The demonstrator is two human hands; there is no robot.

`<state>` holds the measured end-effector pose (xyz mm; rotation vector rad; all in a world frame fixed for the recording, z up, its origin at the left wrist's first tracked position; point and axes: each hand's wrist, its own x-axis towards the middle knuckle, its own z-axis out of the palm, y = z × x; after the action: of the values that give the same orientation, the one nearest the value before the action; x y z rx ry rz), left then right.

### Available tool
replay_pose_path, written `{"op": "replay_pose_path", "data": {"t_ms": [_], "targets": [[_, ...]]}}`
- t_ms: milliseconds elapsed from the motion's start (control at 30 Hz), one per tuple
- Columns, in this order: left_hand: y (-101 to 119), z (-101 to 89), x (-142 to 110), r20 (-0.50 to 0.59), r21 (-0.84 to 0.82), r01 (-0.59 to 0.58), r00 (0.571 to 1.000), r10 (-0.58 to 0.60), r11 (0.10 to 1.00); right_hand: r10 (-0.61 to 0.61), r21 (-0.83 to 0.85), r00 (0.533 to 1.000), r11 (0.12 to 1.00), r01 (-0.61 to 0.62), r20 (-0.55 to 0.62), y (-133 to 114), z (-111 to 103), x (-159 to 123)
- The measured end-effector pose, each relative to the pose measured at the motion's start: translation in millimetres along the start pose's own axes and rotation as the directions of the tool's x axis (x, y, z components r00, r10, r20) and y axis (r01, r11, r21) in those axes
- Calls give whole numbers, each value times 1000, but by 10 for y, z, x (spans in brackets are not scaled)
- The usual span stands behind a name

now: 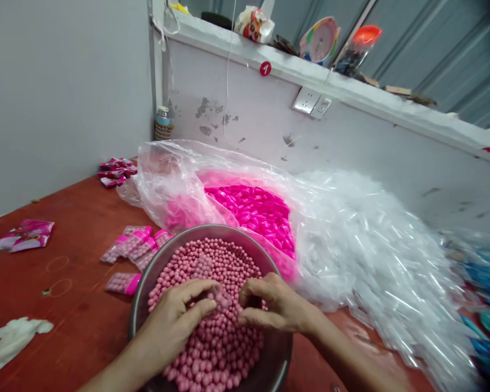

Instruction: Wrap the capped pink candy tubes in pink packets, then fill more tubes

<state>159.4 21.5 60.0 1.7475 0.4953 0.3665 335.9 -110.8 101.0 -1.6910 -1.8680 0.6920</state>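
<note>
A round metal bowl [135, 296] full of pink beads [212, 348] stands in front of me. Over the beads, my left hand [178, 313] pinches a small clear plastic container [221, 299] with pink beads in it. My right hand [271, 305] hovers just to the right of that container, fingers curled, with a gap between thumb and forefinger; nothing shows in it. Another clear container [203, 265] lies on the beads beyond my left hand. Left of the bowl are several filled containers with pink caps [123, 283].
Behind the bowl, a plastic bag [167, 158] holds bright pink caps [257, 212]. A large heap of clear plastic containers [359, 239] spreads to the right. Pink printed packets [31, 235] and a crumpled white scrap [14, 340] lie on the red table [85, 326]. A shelf [286, 57] runs along the wall.
</note>
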Motion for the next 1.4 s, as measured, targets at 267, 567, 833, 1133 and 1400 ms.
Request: {"op": "replay_pose_path", "data": {"t_ms": [267, 567, 833, 1133, 1400], "targets": [[-44, 6, 39, 3, -316, 99, 995, -103, 944, 131, -427, 904, 847, -316, -408, 669, -602, 880], [-47, -1, 40, -29, -317, 90, 994, -105, 944, 137, -455, 913, 832, -317, -385, 1097, -684, 1619], [21, -19, 18, -59, -461, 50, 994, -87, 886, 225, 350, 828, 936, -37, -513, 819, -691, 973], [56, -3, -27, -77, -599, -18, 996, -35, 801, 333, 783, 906, 622, -2, -262, 160, -16, 539], [32, 16, -52, -43, -688, -40, 999, 15, 724, 283, 633, 880, 774, 25, -382, -9, 277, 461]]}}
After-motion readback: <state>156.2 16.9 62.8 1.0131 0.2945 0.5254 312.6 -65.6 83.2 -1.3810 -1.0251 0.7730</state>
